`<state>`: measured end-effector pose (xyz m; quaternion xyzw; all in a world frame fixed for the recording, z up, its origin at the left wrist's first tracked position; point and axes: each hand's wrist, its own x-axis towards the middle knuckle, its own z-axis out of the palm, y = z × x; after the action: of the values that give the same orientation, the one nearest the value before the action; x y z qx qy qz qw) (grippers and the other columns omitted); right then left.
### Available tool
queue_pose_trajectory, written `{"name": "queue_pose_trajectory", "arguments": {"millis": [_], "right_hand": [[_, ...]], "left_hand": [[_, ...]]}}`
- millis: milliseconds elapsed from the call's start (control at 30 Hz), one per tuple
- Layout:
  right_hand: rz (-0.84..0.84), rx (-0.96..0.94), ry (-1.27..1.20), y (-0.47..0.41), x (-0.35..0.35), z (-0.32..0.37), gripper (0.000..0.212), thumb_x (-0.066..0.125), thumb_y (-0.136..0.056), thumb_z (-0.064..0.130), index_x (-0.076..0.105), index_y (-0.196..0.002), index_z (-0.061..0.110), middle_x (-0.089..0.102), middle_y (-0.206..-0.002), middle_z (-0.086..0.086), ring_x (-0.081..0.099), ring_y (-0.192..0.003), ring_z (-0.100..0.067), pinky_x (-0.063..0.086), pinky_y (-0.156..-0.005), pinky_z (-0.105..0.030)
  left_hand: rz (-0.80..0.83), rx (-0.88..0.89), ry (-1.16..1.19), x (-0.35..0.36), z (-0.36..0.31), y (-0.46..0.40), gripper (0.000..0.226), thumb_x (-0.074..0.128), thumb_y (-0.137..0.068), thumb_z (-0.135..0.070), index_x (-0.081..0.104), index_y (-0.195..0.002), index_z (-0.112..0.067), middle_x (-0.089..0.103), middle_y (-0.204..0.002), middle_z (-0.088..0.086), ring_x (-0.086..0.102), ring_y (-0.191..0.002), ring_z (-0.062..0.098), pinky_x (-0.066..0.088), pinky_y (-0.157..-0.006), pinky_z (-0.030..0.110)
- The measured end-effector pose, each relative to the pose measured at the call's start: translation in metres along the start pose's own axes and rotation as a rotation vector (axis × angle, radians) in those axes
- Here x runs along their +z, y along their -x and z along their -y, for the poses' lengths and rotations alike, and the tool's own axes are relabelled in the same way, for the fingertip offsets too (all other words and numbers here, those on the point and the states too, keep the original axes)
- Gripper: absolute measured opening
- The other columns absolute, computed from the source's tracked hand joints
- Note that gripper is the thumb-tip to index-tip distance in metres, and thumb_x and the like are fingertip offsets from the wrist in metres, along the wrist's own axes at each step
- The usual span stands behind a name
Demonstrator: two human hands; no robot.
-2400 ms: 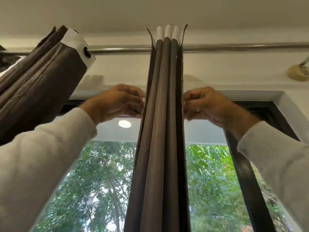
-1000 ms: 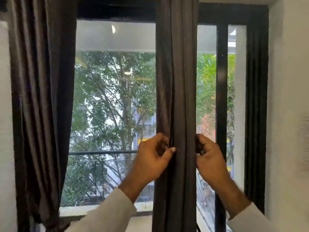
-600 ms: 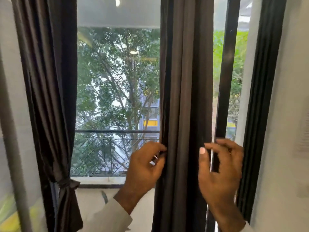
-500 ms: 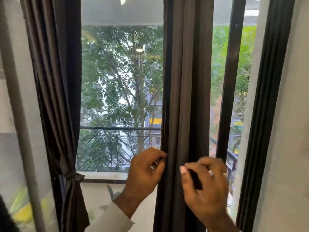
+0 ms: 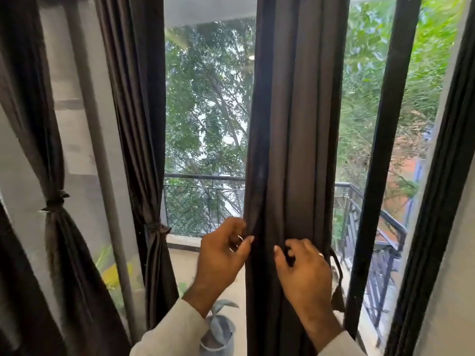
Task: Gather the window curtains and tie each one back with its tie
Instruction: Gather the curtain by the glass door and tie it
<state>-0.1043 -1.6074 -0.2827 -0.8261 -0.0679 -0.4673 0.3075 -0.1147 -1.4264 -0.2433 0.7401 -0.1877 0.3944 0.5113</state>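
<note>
now both forearms raised, left hand (image 5: 223, 255) pinching the gathered curtain's (image 5: 295, 150) edge, right hand (image 5: 303, 268) curled on its front

Curtain (image 5: 295, 124): we see dark brown cloth, smooth, faint sheen.
Railing (image 5: 203, 177): black metal, we think.
Window frame (image 5: 383, 150): black, matt, material unclear.

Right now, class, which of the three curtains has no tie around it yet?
The middle curtain, held by both hands; the two curtains left of it are already tied.

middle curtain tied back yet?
No: the middle curtain hangs gathered but unbound, its tie dangling loose beside the right hand.
</note>
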Motion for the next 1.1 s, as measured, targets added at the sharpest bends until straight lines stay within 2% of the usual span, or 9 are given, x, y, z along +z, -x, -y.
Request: {"name": "queue_pose_trajectory", "arguments": {"millis": [167,333,433,567,667,767,933,1033,1100], "right_hand": [[-0.118,0.252,-0.144,0.0,0.001,-0.019,0.011,0.078,-0.093,0.019,0.07,-0.086,0.019,0.066,-0.073,0.004,0.066,-0.067,-0.026,0.044,-0.063,-0.032],[-0.073,-0.312,0.092,0.045,0.019,-0.004,0.016,0.065,-0.097,0.021,0.079,-0.098,0.013,0.069,-0.085,-0.005,0.064,-0.076,-0.033,0.049,-0.072,-0.047],[-0.064,-0.243,0.019,0.051,0.027,-0.007,0.014,0.067,-0.096,0.019,0.079,-0.098,0.012,0.071,-0.092,-0.006,0.066,-0.079,-0.035,0.056,-0.073,-0.052],[0.025,-0.297,0.06,0.052,0.028,-0.005,0.022,0.057,-0.1,0.023,0.077,-0.096,0.014,0.068,-0.094,-0.002,0.065,-0.082,-0.031,0.055,-0.073,-0.049],[0.119,-0.283,0.036,0.044,0.026,-0.005,0.021,0.056,-0.099,0.021,0.077,-0.097,0.017,0.066,-0.099,0.002,0.064,-0.087,-0.023,0.056,-0.078,-0.041],[0.113,-0.288,-0.061,0.037,0.017,-0.003,0.014,0.066,-0.1,0.018,0.08,-0.105,0.017,0.068,-0.107,0.003,0.065,-0.098,-0.018,0.055,-0.089,-0.033],[-0.191,0.301,-0.229,0.019,0.001,-0.008,0.039,0.083,-0.089,0.041,0.066,-0.122,0.028,0.061,-0.109,0.018,0.063,-0.097,-0.005,0.052,-0.086,-0.026],[0.002,0.046,-0.071,0.027,0.011,-0.007,0.024,0.08,-0.093,0.043,0.072,-0.103,0.023,0.062,-0.087,0.014,0.058,-0.077,-0.003,0.043,-0.076,-0.011],[-0.057,0.022,-0.089,0.034,0.016,-0.014,0.014,0.079,-0.095,0.034,0.075,-0.095,0.02,0.067,-0.081,0.01,0.063,-0.071,-0.007,0.052,-0.073,-0.02]], "left_hand": [[-0.042,-0.09,-0.022,-0.014,0.016,-0.008,0.031,0.088,-0.089,-0.009,0.069,-0.097,-0.033,0.069,-0.073,-0.01,0.064,-0.063,0.005,0.055,-0.063,0.025],[0.142,-0.106,0.182,-0.002,0.026,-0.002,0.009,0.086,-0.091,-0.018,0.082,-0.086,-0.024,0.076,-0.074,0.002,0.068,-0.07,0.01,0.058,-0.064,0.038],[0.196,-0.068,0.176,0.006,0.032,-0.003,0.013,0.083,-0.094,-0.027,0.079,-0.087,-0.017,0.07,-0.072,0.015,0.06,-0.069,0.015,0.057,-0.063,0.052],[0.269,-0.001,0.184,0.008,0.031,-0.004,0.022,0.079,-0.099,-0.03,0.074,-0.079,-0.022,0.061,-0.062,-0.011,0.053,-0.062,0.006,0.05,-0.059,0.032],[0.302,0.018,0.141,0.009,0.034,-0.006,0.035,0.083,-0.095,-0.042,0.07,-0.077,-0.015,0.061,-0.063,-0.004,0.053,-0.059,0.009,0.05,-0.057,0.036],[0.22,0.051,0.051,0.007,0.043,-0.011,0.016,0.084,-0.094,-0.028,0.073,-0.083,-0.031,0.066,-0.068,-0.017,0.06,-0.063,-0.002,0.055,-0.062,0.031],[0.159,0.03,0.018,-0.004,0.053,-0.012,0.009,0.085,-0.094,-0.018,0.082,-0.087,-0.023,0.071,-0.072,-0.023,0.068,-0.068,-0.003,0.056,-0.068,0.022],[0.141,0.036,0.02,-0.004,0.058,-0.01,0.007,0.086,-0.092,-0.017,0.084,-0.092,-0.023,0.076,-0.079,-0.016,0.074,-0.074,0.007,0.062,-0.067,0.032],[0.125,0.039,0.035,-0.002,0.058,-0.008,0.008,0.085,-0.092,-0.017,0.083,-0.091,-0.025,0.075,-0.079,-0.013,0.074,-0.074,0.011,0.062,-0.066,0.035]]}}
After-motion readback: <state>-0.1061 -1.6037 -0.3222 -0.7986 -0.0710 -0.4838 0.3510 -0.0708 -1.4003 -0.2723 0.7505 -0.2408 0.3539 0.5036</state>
